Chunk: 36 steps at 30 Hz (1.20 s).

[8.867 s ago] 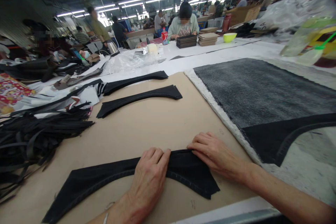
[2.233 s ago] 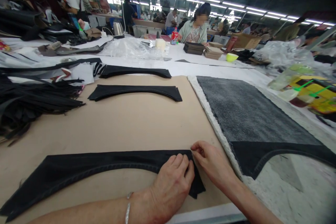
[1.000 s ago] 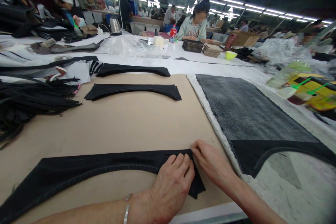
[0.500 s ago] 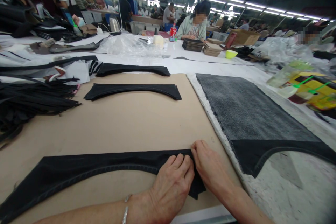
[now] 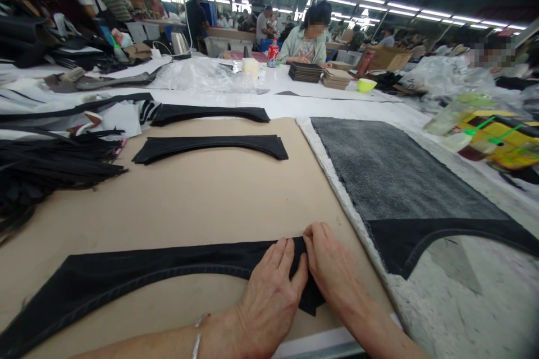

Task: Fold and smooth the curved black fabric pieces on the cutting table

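A long curved black fabric piece [image 5: 168,261], with a stitched-looking line along its inner curve, lies across the beige board [image 5: 219,190] in front of me. My left hand [image 5: 273,286], with a bracelet at the wrist, lies on its right part, fingers stretched over the material and thumb apart. Beside it, my right hand [image 5: 330,261] pinches the upper edge near the piece's right end; its fingertips are partly hidden. Below both hands, a pointed black corner sticks out. Two stacks of smaller curved black pieces, a nearer stack [image 5: 210,147] and a farther stack [image 5: 210,114], lie toward the back.
On the right, a dark grey sheet [image 5: 404,171] and another curved black piece [image 5: 391,247] rest on a pale slab [image 5: 484,303]. Black strips [image 5: 54,162] are heaped at left. Clear plastic [image 5: 202,74] lies farther back. Across the table sits a person [image 5: 309,39] beside stacked dark pieces [image 5: 307,72].
My left hand's fingers have straightened out over the fabric, and its thumb has moved away from them. My right hand stays at the same edge. The view has shifted slightly.
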Motion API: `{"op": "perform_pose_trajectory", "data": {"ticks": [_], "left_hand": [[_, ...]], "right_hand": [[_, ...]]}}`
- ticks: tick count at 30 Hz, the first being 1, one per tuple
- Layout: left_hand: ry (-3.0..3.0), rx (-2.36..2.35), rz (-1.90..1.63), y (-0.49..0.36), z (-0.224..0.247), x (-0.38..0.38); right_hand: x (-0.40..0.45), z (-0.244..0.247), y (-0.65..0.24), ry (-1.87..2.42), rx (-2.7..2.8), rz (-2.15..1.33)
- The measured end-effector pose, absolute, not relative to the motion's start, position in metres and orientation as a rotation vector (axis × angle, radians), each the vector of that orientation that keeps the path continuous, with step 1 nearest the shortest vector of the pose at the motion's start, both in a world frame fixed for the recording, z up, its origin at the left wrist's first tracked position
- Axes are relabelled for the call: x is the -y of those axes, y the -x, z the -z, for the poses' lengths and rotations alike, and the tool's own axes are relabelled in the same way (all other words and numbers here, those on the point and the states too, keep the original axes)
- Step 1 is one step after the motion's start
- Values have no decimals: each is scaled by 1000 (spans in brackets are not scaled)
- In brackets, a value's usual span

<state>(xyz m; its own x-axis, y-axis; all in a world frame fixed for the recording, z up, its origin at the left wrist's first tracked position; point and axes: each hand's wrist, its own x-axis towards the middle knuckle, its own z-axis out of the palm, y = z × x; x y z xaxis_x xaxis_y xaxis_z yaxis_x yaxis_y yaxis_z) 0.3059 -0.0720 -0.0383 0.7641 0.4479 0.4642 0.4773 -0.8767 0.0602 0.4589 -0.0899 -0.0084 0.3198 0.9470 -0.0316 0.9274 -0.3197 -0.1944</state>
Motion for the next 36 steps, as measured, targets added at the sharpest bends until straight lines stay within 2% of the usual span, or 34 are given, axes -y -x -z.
{"op": "perform_pose_trajectory", "data": {"ticks": [5,10,15,22,36], "left_hand": [[2886,767,711,-306,39,73],[2878,767,705,-307,41,72],[2888,789,657,-306,41,74],[2940,835,627,-303,39,75],[2932,805,628,-302,36,75]], "right_hand": [[97,7,-472,2071,1613,-297],[112,7,-477,1802,2070,-122],[118,15,-480,1755,2166,31],[115,16,-486,1801,1950,-106],[124,15,-489,1681,2145,151]]}}
